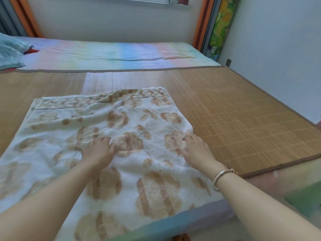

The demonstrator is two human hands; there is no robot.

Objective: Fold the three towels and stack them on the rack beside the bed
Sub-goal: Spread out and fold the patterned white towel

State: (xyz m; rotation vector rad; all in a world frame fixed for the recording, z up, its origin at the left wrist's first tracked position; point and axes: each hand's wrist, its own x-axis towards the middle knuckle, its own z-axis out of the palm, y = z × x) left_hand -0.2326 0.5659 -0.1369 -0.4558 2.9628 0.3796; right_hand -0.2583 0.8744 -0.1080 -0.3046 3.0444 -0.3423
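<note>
A patterned towel (pixel 132 141) is spread at the bamboo mat's (pixel 243 119) near edge — pressed flat by the left hand (pixel 99 153) and right hand (pixel 198 150), fingers loosely curled, nothing gripped.

A white towel (pixel 121 153) with tan patterns lies spread on the bamboo mat (pixel 243 119) covering the near part of the bed (pixel 112 53), reaching the bed's near edge. Its far right corner is folded over on itself. The left hand (pixel 99 152) presses flat on the towel's middle, fingers (pixel 106 140) spread. The right hand (pixel 196 148) rests on the towel near its right edge, a metal bangle (pixel 219 178) on its wrist. A blue pillow (pixel 10 51) sits at the bed's far left corner.
</note>
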